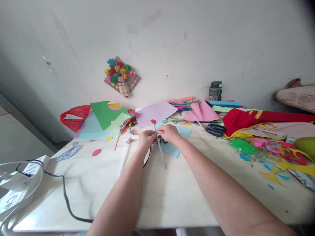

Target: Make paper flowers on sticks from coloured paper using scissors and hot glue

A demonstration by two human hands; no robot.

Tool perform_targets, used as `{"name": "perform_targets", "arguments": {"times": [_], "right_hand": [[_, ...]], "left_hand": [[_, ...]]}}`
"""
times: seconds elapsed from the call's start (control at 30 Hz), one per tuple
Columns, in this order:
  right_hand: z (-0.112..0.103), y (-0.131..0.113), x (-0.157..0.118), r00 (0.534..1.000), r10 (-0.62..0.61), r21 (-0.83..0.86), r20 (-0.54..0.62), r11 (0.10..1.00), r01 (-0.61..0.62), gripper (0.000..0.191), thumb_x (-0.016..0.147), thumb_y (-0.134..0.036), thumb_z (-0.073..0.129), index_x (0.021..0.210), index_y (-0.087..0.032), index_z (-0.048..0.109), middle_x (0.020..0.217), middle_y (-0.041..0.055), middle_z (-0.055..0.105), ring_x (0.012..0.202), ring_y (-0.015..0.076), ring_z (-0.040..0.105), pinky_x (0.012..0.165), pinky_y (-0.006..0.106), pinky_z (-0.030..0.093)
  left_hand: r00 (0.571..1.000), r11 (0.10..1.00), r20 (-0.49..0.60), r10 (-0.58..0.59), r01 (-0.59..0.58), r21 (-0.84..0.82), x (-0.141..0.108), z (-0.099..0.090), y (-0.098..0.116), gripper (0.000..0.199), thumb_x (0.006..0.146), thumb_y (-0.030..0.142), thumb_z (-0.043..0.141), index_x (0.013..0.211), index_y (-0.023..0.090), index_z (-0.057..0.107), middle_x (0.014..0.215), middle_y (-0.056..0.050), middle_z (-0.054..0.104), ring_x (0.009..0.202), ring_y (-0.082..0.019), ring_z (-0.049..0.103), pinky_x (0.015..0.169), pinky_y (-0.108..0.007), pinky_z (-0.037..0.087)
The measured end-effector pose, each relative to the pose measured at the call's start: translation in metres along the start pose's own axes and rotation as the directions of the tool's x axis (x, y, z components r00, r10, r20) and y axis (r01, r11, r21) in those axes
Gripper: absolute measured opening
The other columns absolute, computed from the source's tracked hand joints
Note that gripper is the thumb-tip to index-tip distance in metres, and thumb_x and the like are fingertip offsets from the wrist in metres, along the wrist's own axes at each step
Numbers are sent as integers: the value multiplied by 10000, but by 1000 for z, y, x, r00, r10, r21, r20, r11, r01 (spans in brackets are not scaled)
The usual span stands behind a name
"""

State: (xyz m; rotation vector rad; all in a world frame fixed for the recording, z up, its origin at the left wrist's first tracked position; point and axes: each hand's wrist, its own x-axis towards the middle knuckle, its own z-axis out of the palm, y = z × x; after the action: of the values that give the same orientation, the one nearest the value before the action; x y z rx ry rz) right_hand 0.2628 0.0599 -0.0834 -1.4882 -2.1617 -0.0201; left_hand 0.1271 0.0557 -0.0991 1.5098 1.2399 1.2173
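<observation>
Both hands meet at a paper flower with a red head [153, 121] and a light blue stem [161, 154] that slants down toward the table. My left hand [147, 139] pinches the stem just below the flower head. From the other side, my right hand [169, 133] has its fingertips pressed together at the stem; whether a small piece is between them is hidden. Beneath the hands lie a light blue sheet [177, 147] and a black-handled tool [163, 140], partly covered. A white glue gun [131, 137] rests left of my left hand.
A power strip [36, 166] with cables lies at the left edge. Coloured sheets [156, 113] line the wall. Dark blue scissors [215, 130], a bottle [215, 90], a red apron-like cloth [246, 119] and yellow and blue scraps [274, 173] are to the right.
</observation>
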Motion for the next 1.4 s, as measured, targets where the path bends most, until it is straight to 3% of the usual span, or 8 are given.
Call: {"name": "perform_targets", "arguments": {"times": [0.23,0.43,0.57,0.73,0.97,1.17,1.3,1.4], "right_hand": [[-6,-8,-4,998,-51,-115,24,992,53,277,817,-271,389,836,-207,657,850,75,650,834,183,554,681,257,341],[-4,-12,-5,990,-141,-167,-1,976,138,261,797,-229,398,849,-154,643,866,119,636,868,220,539,707,289,352],[-1,-9,-5,992,-115,-156,-41,982,107,247,794,-213,399,828,-148,635,859,117,635,871,220,535,709,290,354],[-2,-4,-3,991,25,-113,-134,993,-40,252,795,-213,390,826,-162,635,859,96,642,856,202,547,696,271,360],[3,7,2,951,227,191,-212,964,-187,219,754,-284,442,791,-198,641,788,39,659,760,170,570,629,242,376],[12,15,8,923,368,648,-110,731,-215,225,719,-315,484,588,-160,584,570,11,612,500,102,527,514,206,396],[10,8,6,943,332,764,28,602,-234,193,696,-277,506,580,-150,592,564,3,594,448,77,496,456,188,374],[8,4,4,958,274,761,87,602,-242,176,684,-273,517,635,-146,627,534,-10,564,461,81,487,461,190,361]], "left_hand": [[998,991,-47,49,-43,123,2,2,0,68,576,169,550,593,148,612,400,-1,539,399,-114,510,413,-207,388],[999,999,-40,-5,7,38,0,3,2,39,569,170,578,587,139,593,388,4,526,392,-111,509,415,-213,405],[996,987,52,-73,80,-142,-3,1,4,145,555,238,652,614,117,597,442,-12,553,414,-99,517,432,-206,408],[977,945,199,-79,137,-296,-6,-3,4,252,547,326,698,613,108,589,504,-9,555,426,-66,488,442,-186,390],[980,939,185,-75,132,-319,-6,-7,1,256,571,342,688,650,123,582,545,-10,567,444,-64,489,453,-186,386],[981,932,172,-94,148,-331,-7,-7,2,256,566,337,686,662,119,592,570,-21,584,466,-72,507,453,-186,384],[976,924,204,-71,141,-355,-6,-8,0,244,574,330,681,645,119,583,562,-13,569,449,-64,490,450,-190,382],[972,922,229,-59,141,-360,-6,-8,-1,237,581,327,679,639,122,576,546,0,549,438,-59,474,442,-190,373]]}}
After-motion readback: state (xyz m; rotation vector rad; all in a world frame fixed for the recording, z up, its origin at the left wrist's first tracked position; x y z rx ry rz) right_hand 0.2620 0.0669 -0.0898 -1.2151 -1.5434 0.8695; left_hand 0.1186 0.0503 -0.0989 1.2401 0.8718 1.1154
